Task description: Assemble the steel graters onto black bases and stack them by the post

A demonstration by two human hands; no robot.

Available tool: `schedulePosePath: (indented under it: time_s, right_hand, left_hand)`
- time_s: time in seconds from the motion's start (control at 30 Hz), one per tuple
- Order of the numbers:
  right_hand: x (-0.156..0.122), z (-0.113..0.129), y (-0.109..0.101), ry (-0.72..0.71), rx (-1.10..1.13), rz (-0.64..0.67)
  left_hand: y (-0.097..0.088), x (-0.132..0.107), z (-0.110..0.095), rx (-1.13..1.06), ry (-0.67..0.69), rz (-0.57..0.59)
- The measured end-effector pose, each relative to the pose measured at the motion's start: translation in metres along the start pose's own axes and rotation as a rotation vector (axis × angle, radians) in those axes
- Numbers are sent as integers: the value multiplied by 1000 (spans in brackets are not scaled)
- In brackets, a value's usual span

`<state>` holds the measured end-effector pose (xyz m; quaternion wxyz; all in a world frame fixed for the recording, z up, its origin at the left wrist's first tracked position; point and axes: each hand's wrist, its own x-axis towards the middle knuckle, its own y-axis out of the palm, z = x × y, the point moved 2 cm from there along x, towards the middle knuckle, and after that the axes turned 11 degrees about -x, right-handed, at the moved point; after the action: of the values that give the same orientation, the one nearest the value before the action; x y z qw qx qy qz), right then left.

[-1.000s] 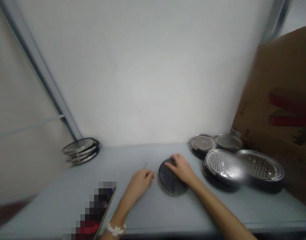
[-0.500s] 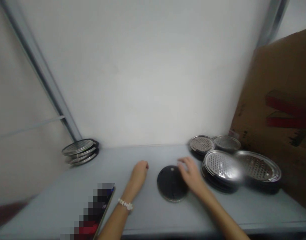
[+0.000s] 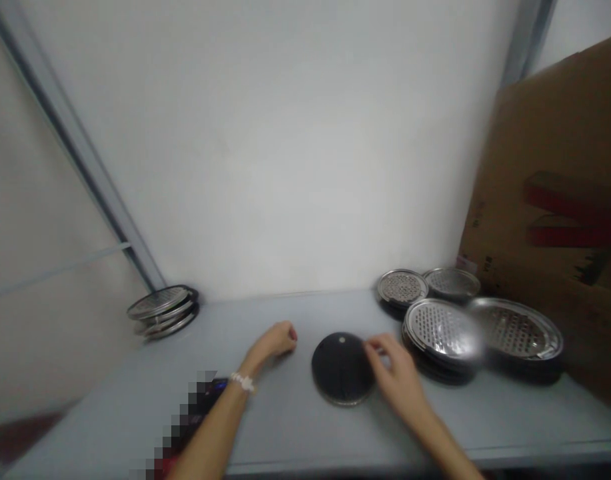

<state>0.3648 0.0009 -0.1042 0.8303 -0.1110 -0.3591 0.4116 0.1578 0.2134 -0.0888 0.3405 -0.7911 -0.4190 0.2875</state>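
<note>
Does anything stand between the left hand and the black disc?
Nothing visible does: tabletop shows in the gap between the left hand and the black disc. The right hand is at the disc's right edge.

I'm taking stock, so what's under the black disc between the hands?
Under the black disc, a shiny rim shows along its near edge, then the grey table. Anything else beneath is covered.

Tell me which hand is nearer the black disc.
Right. The right hand is at the right edge of the black disc; the left hand is apart from it, off to its left.
</note>
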Motion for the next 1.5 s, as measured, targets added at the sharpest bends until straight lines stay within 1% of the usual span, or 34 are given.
schedulePosePath:
  time_s: [0.1,0.13,0.2,0.27,0.3,0.37,0.43,0.5,0.6,0.67,0.73,0.8,0.87,0.93,1.0,1.03,1.07,1.1,1.13,1.2,1.23,1.27,1.3,1.37,1.43,1.5]
  right_hand:
    - [-7,7,7,-23,16,81]
    - [-9,10,9,-29,25,109]
    - [-14,17,12,-40,53,155]
    - [-17,25,13,-62,95,189]
    - [-19,29,14,-76,119,205]
    - [-20,36,13,-108,157,223]
    - [-20,41,10,-129,165,204]
    - [-20,43,6,-132,150,163]
    - [-19,45,2,-92,149,115]
    - [-19,48,0,-45,189,109]
    - [-19,52,1,17,261,123]
    - [-18,54,4,102,359,157]
    - [-18,53,9,201,475,218]
    - [-19,50,15,276,575,307]
    - [-20,45,20,318,619,354]
    - [-20,43,22,333,613,350]
    - [-19,40,23,352,593,334]
    - [-19,38,25,373,565,320]
    - [-19,36,26,396,536,316]
    - [-19,32,28,437,505,338]
    - [-19,31,29,455,507,355]
    - [-19,30,30,468,519,368]
    - [-19,30,30,475,534,377]
    - [-19,29,31,485,562,387]
    - [-18,28,30,492,579,384]
    - [-16,28,27,493,589,366]
  left_hand:
    - [0,-16,-16,-113,81,-28]
    - [1,-23,-24,-172,122,-15]
    - [7,-42,-41,-353,207,74]
    - [17,-63,-57,-721,275,243]
    - [22,-73,-63,-862,272,282]
    - [32,-88,-71,-1050,228,295]
    - [41,-98,-72,-1131,184,255]
    - [46,-102,-71,-1148,174,220]
    - [50,-106,-67,-1129,181,228]
    - [52,-108,-65,-1160,181,254]
    - [56,-111,-64,-1254,170,293]
    - [61,-114,-65,-1379,142,370]
    - [66,-117,-66,-1479,120,450]
    - [70,-117,-66,-1516,114,484]
    - [71,-114,-64,-1453,118,492]
    - [69,-111,-62,-1373,130,488]
    - [66,-107,-59,-1258,151,454]
    - [61,-103,-54,-1111,179,373]
    - [54,-97,-47,-934,203,249]
    - [37,-85,-29,-538,225,-87]
    - [30,-80,-18,-349,211,-224]
    - [24,-75,-7,-197,198,-314]
    - [21,-70,3,-83,175,-333]
    - [19,-62,22,38,120,-270]
    - [20,-56,35,63,89,-207]
    - [20,-53,41,48,83,-196]
